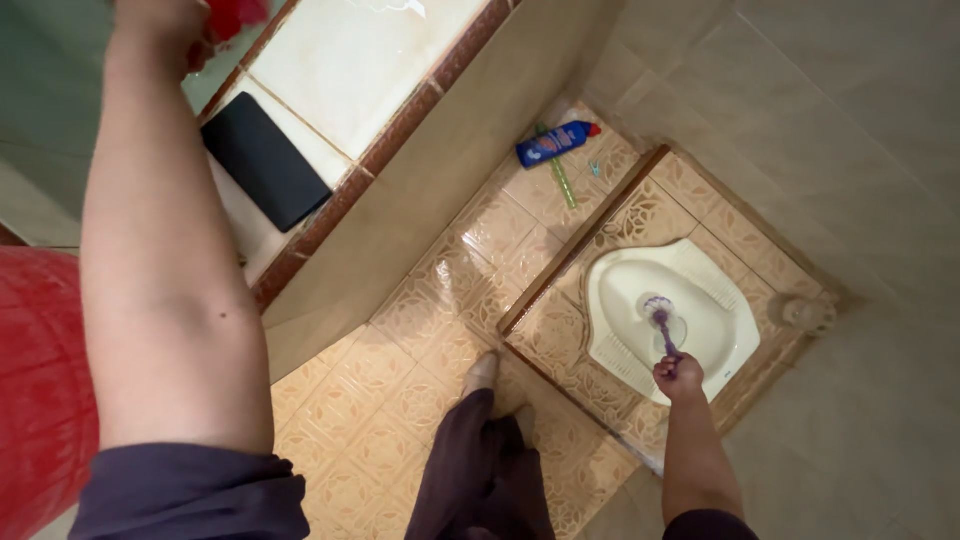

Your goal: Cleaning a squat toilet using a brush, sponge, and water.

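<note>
My right hand (680, 377) grips the handle of a purple toilet brush (660, 318), whose head rests in the bowl of a cream squat toilet (700, 285) set in a raised tiled platform. My left arm reaches up along the left side, and my left hand (160, 18) at the top edge is closed on something red (235, 15), mostly cut off by the frame. One of my feet (482, 373) stands on the patterned floor tiles just before the platform step.
A blue cleaner bottle with a red cap (555, 143) lies on the floor near a green stick (560, 175). A black flat object (265, 160) rests on the tiled ledge. A red barrel (40, 390) stands at left. Beige walls close in on the right.
</note>
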